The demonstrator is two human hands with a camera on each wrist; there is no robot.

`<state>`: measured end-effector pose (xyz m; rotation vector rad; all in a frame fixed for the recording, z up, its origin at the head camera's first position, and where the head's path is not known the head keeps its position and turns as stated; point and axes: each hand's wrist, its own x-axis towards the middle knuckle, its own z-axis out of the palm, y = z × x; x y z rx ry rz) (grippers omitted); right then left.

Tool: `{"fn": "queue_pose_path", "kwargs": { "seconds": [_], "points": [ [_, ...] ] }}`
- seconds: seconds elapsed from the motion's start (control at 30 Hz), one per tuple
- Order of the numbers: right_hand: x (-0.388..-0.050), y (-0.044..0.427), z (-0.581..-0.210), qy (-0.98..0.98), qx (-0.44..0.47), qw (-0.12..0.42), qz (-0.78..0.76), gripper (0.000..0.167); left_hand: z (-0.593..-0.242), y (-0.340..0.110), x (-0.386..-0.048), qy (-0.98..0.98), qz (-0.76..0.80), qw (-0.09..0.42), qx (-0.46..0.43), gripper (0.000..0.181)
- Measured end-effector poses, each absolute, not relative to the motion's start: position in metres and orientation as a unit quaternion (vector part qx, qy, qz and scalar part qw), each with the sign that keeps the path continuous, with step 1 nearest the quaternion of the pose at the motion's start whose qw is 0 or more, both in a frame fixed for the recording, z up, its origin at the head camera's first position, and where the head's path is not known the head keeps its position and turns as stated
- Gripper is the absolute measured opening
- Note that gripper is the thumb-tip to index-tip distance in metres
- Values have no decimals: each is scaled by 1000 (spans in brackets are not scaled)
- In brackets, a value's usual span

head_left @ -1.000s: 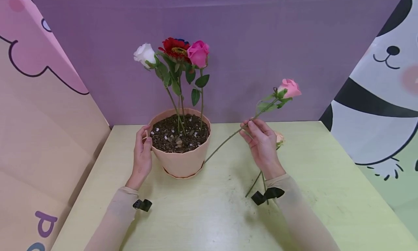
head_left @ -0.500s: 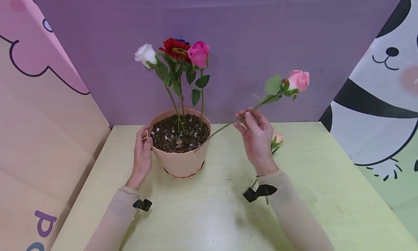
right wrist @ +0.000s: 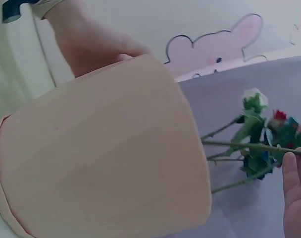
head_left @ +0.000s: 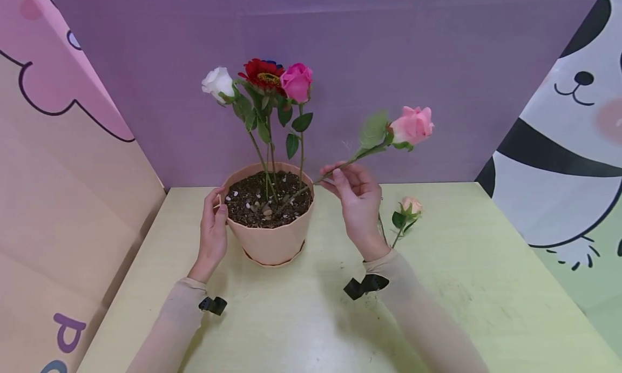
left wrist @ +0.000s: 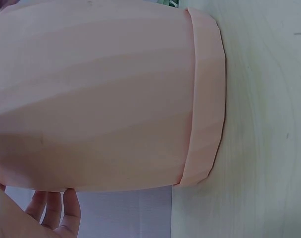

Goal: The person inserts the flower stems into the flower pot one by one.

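My right hand (head_left: 355, 203) pinches the green stem of a light pink rose (head_left: 412, 127) between thumb and fingers, just right of the flowerpot. The stem slants down leftward over the rim, its lower end at the dark soil (head_left: 252, 214); whether it enters the soil I cannot tell. My left hand (head_left: 212, 232) holds the peach-coloured flowerpot (head_left: 272, 242) by its left side near the rim, which the left wrist view shows with curved fingers (left wrist: 70, 210) against the wall. In the pot stand a white rose (head_left: 218, 84), a red flower (head_left: 261, 76) and a hot pink rose (head_left: 296, 82).
A peach rose (head_left: 412, 205) lies on the light wooden table (head_left: 291, 319) behind my right wrist, beside another stem (head_left: 382, 228) partly hidden by the arm. A blue flower (head_left: 271, 62) shows behind the red one. A purple backdrop (head_left: 369, 54) rises at the table's far edge.
My right hand has moved left with the light pink rose, bringing its stem's lower end from outside the pot to over the soil. The left hand stays on the pot.
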<state>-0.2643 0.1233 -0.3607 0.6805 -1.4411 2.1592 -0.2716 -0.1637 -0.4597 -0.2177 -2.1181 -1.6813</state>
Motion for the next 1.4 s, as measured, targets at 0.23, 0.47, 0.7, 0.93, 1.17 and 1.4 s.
{"fn": "queue_pose_path", "kwargs": {
  "seconds": [0.23,0.47,0.7,0.93,1.17,1.4],
  "points": [
    [-269,106,-366,-578,283,272,715,14,-460,-163,-271,-762,-605,215,-82,47],
    [-279,92,-375,-637,303,255,661,18,-460,-164,-271,-763,-604,214,-83,47],
    [-292,72,-375,-705,309,256,584,31,-460,-165,-271,-762,-606,214,-77,47],
    [-296,56,-373,-717,305,263,569,22,-460,-164,-271,-765,-602,215,-76,46],
    [-303,48,-376,-740,324,291,512,13,-459,-162,-272,-758,-608,223,-79,46],
    [-302,47,-372,-786,289,272,474,13,-459,-162,-272,-755,-613,220,-79,45]
  ]
}}
